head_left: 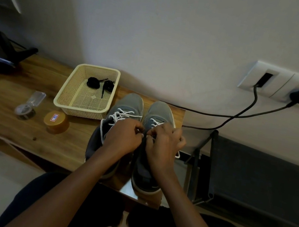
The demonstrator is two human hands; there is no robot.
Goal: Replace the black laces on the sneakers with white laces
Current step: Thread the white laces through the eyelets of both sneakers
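Two grey sneakers stand side by side on the wooden table, toes pointing away from me. The left sneaker (130,102) carries a white lace (121,115) through its eyelets. The right sneaker (160,111) has a white lace (156,122) too, mostly hidden under my hands. My left hand (123,138) and my right hand (163,145) meet over the right sneaker's tongue, fingers curled and pinching its white lace. A loop of that lace hangs off the right side (177,154). Two rolled black laces (100,83) lie in the cream basket (64,95).
An orange-lidded jar (56,120) and a small clear container (26,110) stand left of the sneakers. A black stand (2,53) is at the far left. Black cables (243,117) run from wall sockets (280,83). A dark folded frame (211,163) sits right of the table.
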